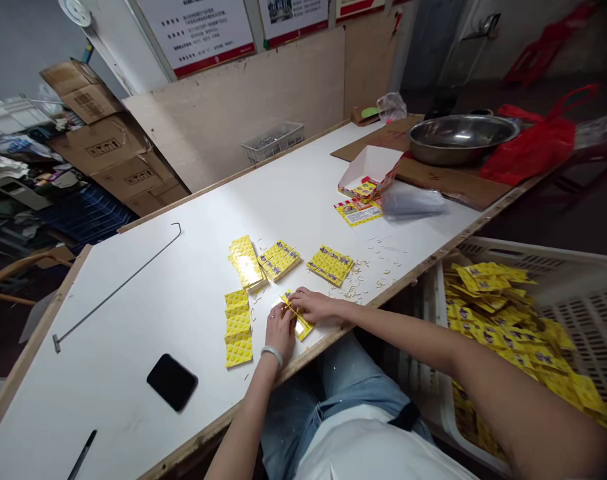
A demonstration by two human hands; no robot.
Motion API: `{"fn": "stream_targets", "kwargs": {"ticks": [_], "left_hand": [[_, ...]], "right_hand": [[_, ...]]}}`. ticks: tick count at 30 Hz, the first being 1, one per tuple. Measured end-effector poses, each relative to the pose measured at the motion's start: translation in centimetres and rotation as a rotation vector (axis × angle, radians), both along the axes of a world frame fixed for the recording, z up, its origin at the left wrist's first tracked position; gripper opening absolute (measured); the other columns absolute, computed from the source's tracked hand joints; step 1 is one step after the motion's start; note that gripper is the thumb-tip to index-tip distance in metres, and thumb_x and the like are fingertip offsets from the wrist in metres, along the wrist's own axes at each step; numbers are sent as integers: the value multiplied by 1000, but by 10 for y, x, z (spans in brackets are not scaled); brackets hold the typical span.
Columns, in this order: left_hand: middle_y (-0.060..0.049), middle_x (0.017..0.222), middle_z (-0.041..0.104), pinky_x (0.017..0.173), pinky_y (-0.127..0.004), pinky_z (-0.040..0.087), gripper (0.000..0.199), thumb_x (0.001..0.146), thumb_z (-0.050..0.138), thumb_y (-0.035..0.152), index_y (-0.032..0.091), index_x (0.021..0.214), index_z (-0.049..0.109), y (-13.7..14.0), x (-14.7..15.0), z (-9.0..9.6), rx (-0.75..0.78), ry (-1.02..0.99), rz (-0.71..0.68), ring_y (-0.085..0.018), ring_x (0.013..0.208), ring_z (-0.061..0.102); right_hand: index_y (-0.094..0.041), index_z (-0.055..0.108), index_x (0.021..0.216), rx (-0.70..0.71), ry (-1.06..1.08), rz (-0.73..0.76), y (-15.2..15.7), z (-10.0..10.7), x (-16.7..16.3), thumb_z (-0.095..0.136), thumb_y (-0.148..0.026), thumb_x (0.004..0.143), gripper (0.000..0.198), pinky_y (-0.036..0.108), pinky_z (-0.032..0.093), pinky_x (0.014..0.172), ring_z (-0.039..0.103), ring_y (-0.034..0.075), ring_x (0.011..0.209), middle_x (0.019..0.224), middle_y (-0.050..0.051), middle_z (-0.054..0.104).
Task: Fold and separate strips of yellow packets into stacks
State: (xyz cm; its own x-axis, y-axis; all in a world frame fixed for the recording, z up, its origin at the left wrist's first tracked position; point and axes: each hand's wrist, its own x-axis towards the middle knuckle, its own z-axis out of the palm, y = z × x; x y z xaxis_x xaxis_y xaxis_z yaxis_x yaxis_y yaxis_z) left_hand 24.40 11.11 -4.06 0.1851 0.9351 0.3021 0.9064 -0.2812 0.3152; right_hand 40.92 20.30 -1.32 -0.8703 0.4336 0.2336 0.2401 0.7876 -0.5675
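My left grip and right grip hold a yellow strip on the near desk, probably folding it; next calls for even pressure.

The room's a pretty cluttered workshop: a big white worktop with rough wooden edging runs across at an angle, and past its far side there's a pale board panel with printed red-and-white posters above. Over on the left you've got brown cardboard boxes piled by a blue plastic crate and a curved wooden chair, while top right has a blurry red stool against a dim wall. Light's kinda uneven, with a soft glare on the worktop and a dark floor.
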Motion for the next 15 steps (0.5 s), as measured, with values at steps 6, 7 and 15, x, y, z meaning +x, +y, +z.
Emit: {"fn": "stream_targets", "kwargs": {"ticks": [6, 7, 15], "left_hand": [[-12, 118, 48, 96, -51, 42, 16, 87, 45, 18, 19, 93, 60, -12, 0, 16, 95, -140, 139, -27, 113, 45], [-12, 119, 48, 96, -52, 41, 16, 87, 45, 19, 20, 94, 59, -13, 3, 21, 116, -147, 136, -27, 114, 45], [-14, 128, 43, 101, -51, 36, 34, 85, 53, 29, 23, 118, 49, -5, 37, 64, 221, -158, -21, -29, 121, 41]], "right_hand": [[-20, 42, 121, -536, 368, -517, -23, -4, 22, 65, -22, 67, 59, 45, 44, 92, 46, 26, 117, 132, 14, 44], [-21, 41, 119, -752, 410, -580, -30, -7, 23, 66, -27, 68, 57, 43, 49, 84, 55, 24, 106, 122, 14, 53], [-21, 45, 93, -1252, 590, -667, -61, -1, 76, 61, -40, 71, 33, 29, 53, 53, 62, 14, 53, 68, -1, 65]]}}
